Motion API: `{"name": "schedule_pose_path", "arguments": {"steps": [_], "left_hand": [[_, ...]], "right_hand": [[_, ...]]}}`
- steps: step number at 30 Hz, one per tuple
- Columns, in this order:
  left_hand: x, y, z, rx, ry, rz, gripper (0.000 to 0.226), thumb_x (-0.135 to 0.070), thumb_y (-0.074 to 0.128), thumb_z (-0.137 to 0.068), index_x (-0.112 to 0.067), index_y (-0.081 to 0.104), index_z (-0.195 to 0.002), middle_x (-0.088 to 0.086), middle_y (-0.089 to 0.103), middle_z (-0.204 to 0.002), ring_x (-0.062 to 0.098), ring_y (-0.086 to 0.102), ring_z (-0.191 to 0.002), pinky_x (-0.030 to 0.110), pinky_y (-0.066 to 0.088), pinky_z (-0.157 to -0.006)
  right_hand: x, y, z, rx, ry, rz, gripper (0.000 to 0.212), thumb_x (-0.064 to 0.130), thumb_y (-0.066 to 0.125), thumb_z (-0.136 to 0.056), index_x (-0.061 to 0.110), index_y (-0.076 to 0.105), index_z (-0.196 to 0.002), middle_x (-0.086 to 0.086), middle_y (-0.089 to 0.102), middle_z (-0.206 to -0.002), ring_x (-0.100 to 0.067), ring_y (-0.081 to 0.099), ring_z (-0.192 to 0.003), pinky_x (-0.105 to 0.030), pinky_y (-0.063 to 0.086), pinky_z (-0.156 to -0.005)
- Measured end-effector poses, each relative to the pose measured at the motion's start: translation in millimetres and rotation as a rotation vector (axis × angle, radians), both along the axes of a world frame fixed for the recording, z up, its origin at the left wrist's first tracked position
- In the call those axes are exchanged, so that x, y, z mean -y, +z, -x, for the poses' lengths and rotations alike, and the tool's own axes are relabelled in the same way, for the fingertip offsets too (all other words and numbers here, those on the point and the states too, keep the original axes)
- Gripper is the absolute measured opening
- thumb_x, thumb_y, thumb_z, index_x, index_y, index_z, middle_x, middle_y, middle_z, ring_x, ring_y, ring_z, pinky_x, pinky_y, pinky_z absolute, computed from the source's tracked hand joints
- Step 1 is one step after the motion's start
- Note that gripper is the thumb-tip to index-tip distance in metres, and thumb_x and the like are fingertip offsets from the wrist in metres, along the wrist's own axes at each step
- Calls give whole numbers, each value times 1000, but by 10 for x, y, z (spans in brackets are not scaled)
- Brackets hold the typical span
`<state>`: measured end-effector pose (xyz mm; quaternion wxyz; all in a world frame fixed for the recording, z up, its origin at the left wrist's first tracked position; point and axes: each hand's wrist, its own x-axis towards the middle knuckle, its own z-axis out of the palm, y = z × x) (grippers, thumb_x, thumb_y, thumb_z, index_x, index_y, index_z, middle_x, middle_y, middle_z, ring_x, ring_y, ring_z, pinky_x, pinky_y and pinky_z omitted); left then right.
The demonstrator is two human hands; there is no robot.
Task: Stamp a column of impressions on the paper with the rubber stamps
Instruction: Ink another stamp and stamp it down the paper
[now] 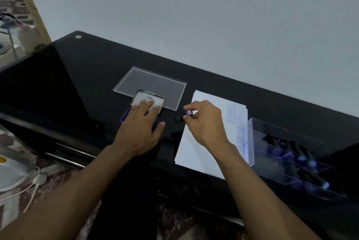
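- While two hands work over the black glass table (252, 103), one sheet of paper (196, 148) lies between them and a clear box (250, 142) holding several more stamps, too blurred to count.
- One rubber stamp (187, 114), black with a blue end, lies sideways in the right hand (204, 123), pinched in its fingertips just over the paper's left edge.
- One ink pad (147, 100), lid white, sits under the left hand (142, 133), whose fingers spread flat on it.
- One clear lid (151, 82) lies behind the pad.
- Faint blue impressions run down the paper's right side.
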<state>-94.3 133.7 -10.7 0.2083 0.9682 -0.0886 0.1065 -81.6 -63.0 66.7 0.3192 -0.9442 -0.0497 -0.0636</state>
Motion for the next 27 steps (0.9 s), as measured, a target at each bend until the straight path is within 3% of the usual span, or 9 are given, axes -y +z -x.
{"name": "schedule_pose_path", "arguments": {"steps": [2, 5, 10, 13, 16, 21, 27], "left_hand": [[186, 11, -13, -13, -32, 36, 57, -49, 48, -100, -20, 44, -150, 5, 33, -161, 25, 22, -151, 46, 22, -124], [453, -10, -38, -4, -112, 59, 56, -48, 49, -99, -20, 47, -147, 3, 37, -159, 22, 24, -151, 48, 28, -121], [871, -49, -108, -4, -198, 33, 61, -52, 42, -97, -19, 49, -147, 3, 39, -159, 23, 23, -152, 44, 22, -123], [1078, -45, -163, -34, -226, 45, 62, -54, 37, -97, -22, 46, -149, 2, 35, -161, 22, 19, -154, 45, 21, -124], [1233, -47, -233, -36, -256, 43, 62, -54, 35, -97, -22, 45, -149, 2, 34, -162, 22, 19, -154, 42, 14, -125], [1420, -67, -416, -70, -274, 21, 66, -56, 31, -96, -22, 43, -151, 2, 31, -163, 22, 16, -155, 40, 10, -123], [1525, -132, -660, -95, -281, -53, 69, -57, 29, -95, -22, 38, -154, 3, 27, -165, 24, 13, -155, 43, 11, -124]], "right_hand": [[189, -23, 27, -19, -45, -15, 21, 13, 71, -89, 18, 75, -110, 0, 68, -114, -18, 70, -88, -26, 54, -91], [449, -60, 68, -23, -95, -28, 21, 13, 71, -90, 16, 75, -110, -2, 69, -109, -19, 69, -85, -37, 59, -86], [824, -41, 140, -3, -165, 5, 24, 15, 66, -94, 14, 71, -117, -4, 68, -113, -22, 68, -91, -37, 57, -90], [1049, -20, 126, 44, -212, 29, 17, 12, 66, -93, 15, 73, -108, -2, 68, -105, -21, 66, -87, -35, 57, -83], [1222, 31, 84, 23, -242, 91, 13, 11, 64, -94, 11, 75, -101, -2, 68, -99, -18, 67, -82, -24, 54, -77], [1370, 12, -15, 16, -218, 212, 17, 6, 59, -96, 0, 74, -92, -14, 68, -90, -24, 66, -76, -39, 57, -74], [1453, -77, -212, 27, -169, 259, 19, 8, 57, -97, 1, 74, -90, -14, 66, -89, -23, 65, -73, -40, 57, -71]]}}
